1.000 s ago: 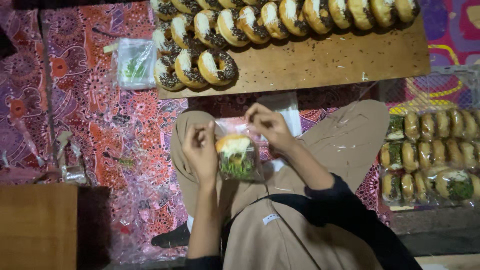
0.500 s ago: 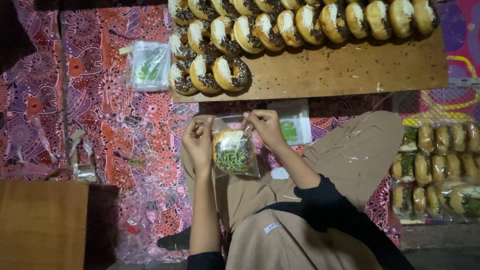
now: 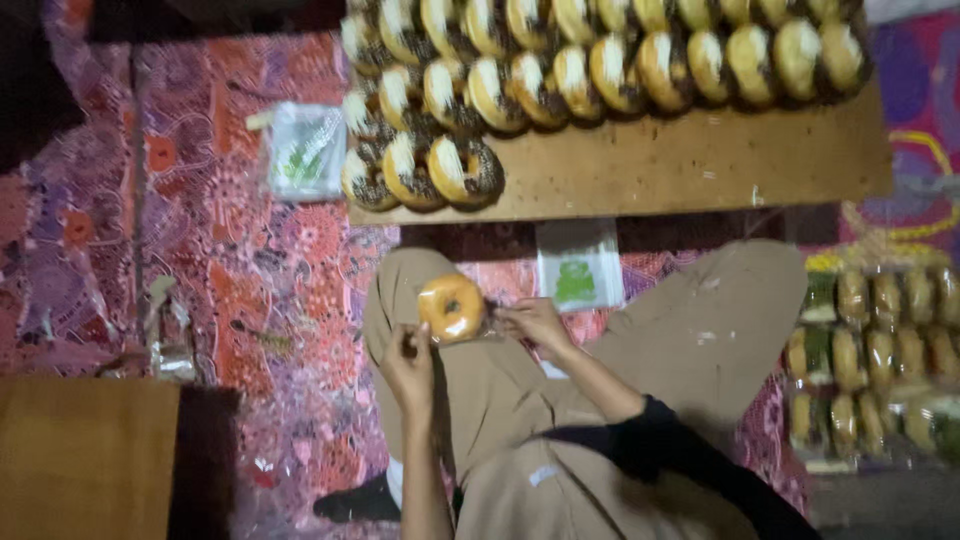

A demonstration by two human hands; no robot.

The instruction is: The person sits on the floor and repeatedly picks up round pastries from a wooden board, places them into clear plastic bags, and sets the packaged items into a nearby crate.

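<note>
I sit cross-legged on a patterned mat. A golden ring donut (image 3: 452, 308) in a thin clear plastic bag is held over my lap, its plain underside facing up. My left hand (image 3: 410, 362) pinches the bag's lower left edge. My right hand (image 3: 535, 322) grips the bag's right side, with the black sleeve behind it. Both hands touch the same bagged donut.
A wooden board (image 3: 680, 165) ahead carries rows of sprinkle-topped donuts (image 3: 560, 60). Stacks of clear bags lie left of the board (image 3: 305, 150) and by my knee (image 3: 578, 275). Wrapped donuts (image 3: 885, 355) fill a tray at right. A brown wooden surface (image 3: 85, 460) is at lower left.
The bagged donut has been turned over, so the green-topped side no longer shows and the plain golden side faces up. Both hands have kept hold and sit slightly lower over my lap.
</note>
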